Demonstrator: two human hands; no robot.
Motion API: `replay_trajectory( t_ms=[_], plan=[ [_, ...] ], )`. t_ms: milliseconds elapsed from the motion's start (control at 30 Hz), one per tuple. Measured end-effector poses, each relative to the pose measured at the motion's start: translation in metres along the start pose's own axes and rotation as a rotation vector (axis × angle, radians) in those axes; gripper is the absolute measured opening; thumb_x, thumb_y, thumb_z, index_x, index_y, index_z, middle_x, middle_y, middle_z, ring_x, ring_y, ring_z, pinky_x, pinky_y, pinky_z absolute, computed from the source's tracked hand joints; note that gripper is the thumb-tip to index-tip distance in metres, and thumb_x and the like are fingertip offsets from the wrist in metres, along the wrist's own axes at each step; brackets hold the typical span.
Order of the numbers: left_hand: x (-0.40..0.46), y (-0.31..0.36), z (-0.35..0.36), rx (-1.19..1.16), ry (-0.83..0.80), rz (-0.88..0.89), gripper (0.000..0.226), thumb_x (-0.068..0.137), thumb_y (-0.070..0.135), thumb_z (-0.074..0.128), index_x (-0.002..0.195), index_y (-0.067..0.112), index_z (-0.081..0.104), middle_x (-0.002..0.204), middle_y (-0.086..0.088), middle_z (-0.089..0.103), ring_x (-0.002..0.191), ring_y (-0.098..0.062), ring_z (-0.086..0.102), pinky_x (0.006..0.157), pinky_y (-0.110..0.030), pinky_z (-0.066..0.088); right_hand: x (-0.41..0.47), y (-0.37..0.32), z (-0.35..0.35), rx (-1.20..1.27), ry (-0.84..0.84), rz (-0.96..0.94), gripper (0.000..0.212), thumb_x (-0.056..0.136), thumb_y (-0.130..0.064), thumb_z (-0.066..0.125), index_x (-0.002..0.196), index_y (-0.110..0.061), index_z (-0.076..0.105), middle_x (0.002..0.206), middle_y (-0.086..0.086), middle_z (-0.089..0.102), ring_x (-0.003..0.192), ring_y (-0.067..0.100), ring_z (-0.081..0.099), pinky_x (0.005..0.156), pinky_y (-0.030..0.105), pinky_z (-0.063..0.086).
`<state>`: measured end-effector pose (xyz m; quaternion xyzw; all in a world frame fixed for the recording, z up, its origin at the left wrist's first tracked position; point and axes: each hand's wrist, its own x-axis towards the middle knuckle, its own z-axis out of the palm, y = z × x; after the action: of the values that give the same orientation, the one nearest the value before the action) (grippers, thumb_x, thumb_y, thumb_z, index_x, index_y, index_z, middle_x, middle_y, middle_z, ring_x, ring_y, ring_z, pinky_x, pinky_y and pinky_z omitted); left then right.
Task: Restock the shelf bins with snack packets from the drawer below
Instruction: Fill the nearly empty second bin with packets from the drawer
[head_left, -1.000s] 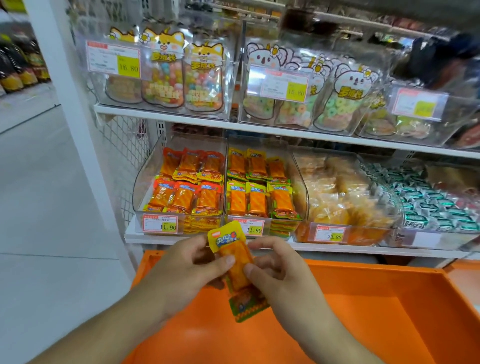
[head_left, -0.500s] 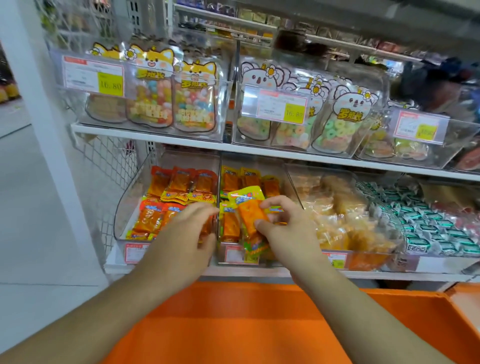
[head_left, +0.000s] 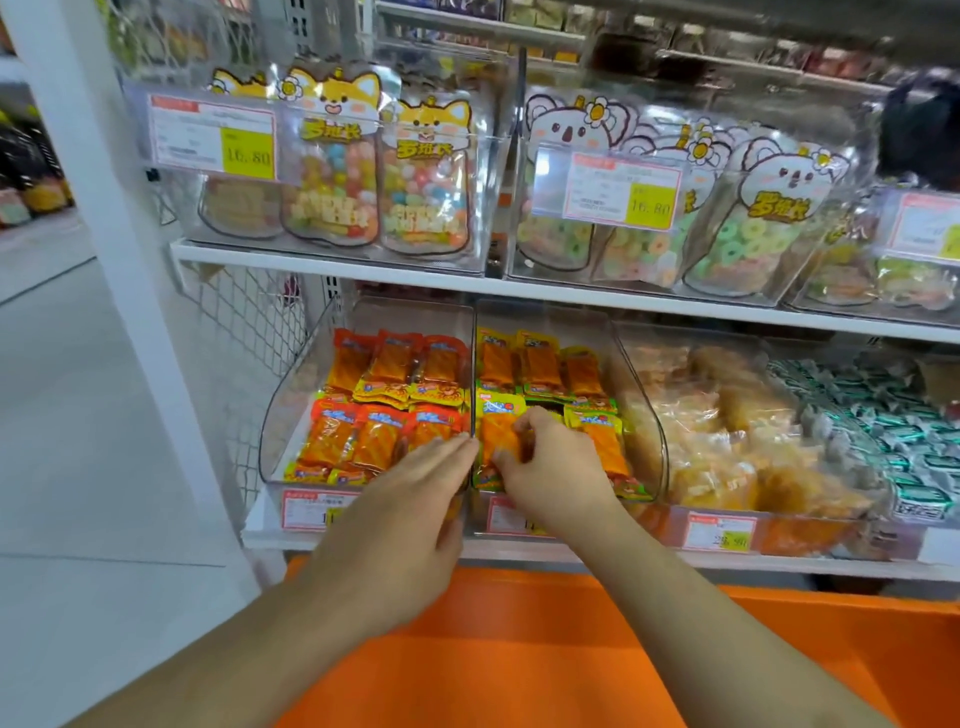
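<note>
At nine o'clock a white painted upright (head_left: 111, 249) runs slantwise down the frame, with a white wire mesh panel (head_left: 254, 332) behind it. Next comes the left clear bin (head_left: 291, 405), a glossy plastic scoop with a curved side wall, packed with flat, crinkly foil packets in red-orange (head_left: 363, 431) laid in two rows. The left hand (head_left: 400, 514) lies over that bin's front lip at six o'clock, its fingers straight and relaxed, tips reaching the thin divider wall between the two bins; it grips nothing. Just right of the divider sits the middle clear bin (head_left: 644, 415), holding similar flat packets with yellow tops. The right hand (head_left: 550, 473) is curled inside this bin, thumb and fingers pinching the yellow-topped snack packet (head_left: 496, 426), which lies in the bin's front left corner against the divider. Towards three o'clock a third clear bin (head_left: 779, 525) holds lumpy, translucent wrappers of pale golden snacks, and beyond it lie small green-and-silver sachets (head_left: 872, 415). At twelve o'clock the upper shelf (head_left: 332, 260) carries clear boxes of animal-shaped pouches (head_left: 332, 156) filled with round, pastel sweets. Along six o'clock spreads the smooth orange plastic drawer (head_left: 571, 649) beneath both forearms.
</note>
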<state>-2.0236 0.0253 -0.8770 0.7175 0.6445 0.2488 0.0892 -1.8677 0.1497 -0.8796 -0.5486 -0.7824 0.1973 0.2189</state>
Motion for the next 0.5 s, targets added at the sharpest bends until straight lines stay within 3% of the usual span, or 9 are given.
replay_trajectory(
  t_ms=[100,200,267,367,500],
  plan=[
    [0.001,0.002,-0.001,0.008,0.010,0.009,0.074,0.103,0.029,0.052,0.165,0.035,0.012,0.168,0.025,0.009,0.154,0.006,0.001,0.123,-0.013,0.001,-0.001,0.002,0.003,-0.114,0.012,-0.068,0.020,0.091,-0.030,0.064,0.108,-0.020,0.059,0.078,0.002,0.066,0.079,0.028,0.062,0.071,0.039,0.053],
    [0.000,0.002,-0.002,0.014,0.005,0.020,0.074,0.103,0.027,0.053,0.165,0.034,0.012,0.168,0.024,0.010,0.149,0.011,0.000,0.114,-0.005,-0.007,-0.003,0.005,0.006,-0.226,0.023,-0.136,0.023,0.088,-0.031,0.056,0.105,-0.017,0.062,0.086,0.006,0.067,0.088,0.033,0.059,0.084,0.040,0.048],
    [-0.001,0.001,-0.003,0.022,0.006,0.022,0.075,0.102,0.026,0.054,0.165,0.034,0.013,0.168,0.023,0.012,0.153,0.006,0.003,0.120,-0.010,-0.002,-0.002,0.005,0.007,-0.269,0.018,-0.137,0.027,0.089,-0.031,0.057,0.109,-0.015,0.065,0.099,0.007,0.067,0.100,0.034,0.056,0.093,0.042,0.043],
    [-0.001,0.001,-0.004,0.022,0.005,0.016,0.077,0.101,0.024,0.054,0.165,0.034,0.013,0.169,0.022,0.013,0.156,0.001,0.006,0.127,-0.021,0.009,-0.004,0.001,0.004,-0.209,-0.034,-0.096,0.018,0.092,-0.026,0.059,0.102,-0.013,0.062,0.095,0.008,0.065,0.097,0.033,0.057,0.083,0.040,0.049],
    [-0.001,0.006,-0.007,-0.004,-0.013,-0.006,0.076,0.102,0.024,0.054,0.165,0.034,0.014,0.169,0.021,0.014,0.155,0.002,0.007,0.121,-0.014,0.005,-0.008,-0.006,-0.007,-0.055,-0.095,-0.049,0.008,0.089,-0.016,0.062,0.096,-0.015,0.061,0.082,0.003,0.064,0.077,0.023,0.061,0.061,0.031,0.047]
  ],
)
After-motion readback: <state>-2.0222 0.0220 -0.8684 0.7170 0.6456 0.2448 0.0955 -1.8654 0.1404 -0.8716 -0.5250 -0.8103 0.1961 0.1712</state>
